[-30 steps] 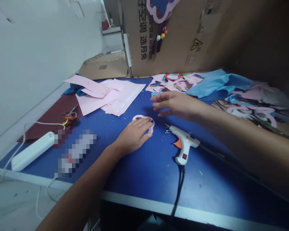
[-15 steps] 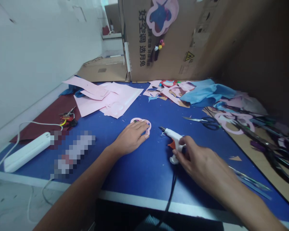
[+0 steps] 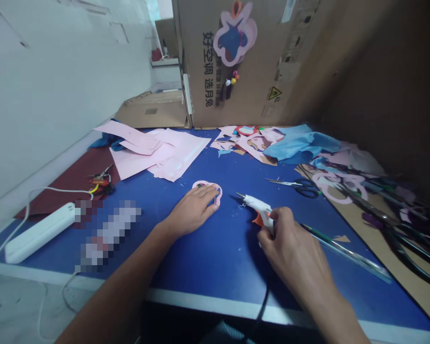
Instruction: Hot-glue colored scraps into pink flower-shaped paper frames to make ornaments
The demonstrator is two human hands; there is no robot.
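My left hand [image 3: 191, 211] lies palm down on a pink cut-out ring [image 3: 218, 195], pressing it to the blue table top and hiding most of it. My right hand [image 3: 294, 251] grips a white hot glue gun [image 3: 258, 206] with an orange trigger guard. Its metal nozzle points left toward the ring, a short way from it and not touching. A black cord runs from the gun toward the table's front edge, partly hidden beneath my right hand.
Pink sheets [image 3: 157, 155] lie at the back left, and pink and blue scraps [image 3: 272, 143] at the back. Black-handled scissors [image 3: 303, 188] and a long ruler [image 3: 347, 253] lie to the right. A white power strip [image 3: 39, 233] sits at the left, beside a pixelated object.
My right hand has moved in from above the table and closed around the glue gun, lifting it with the nozzle toward the ring. My left hand stays on the ring.
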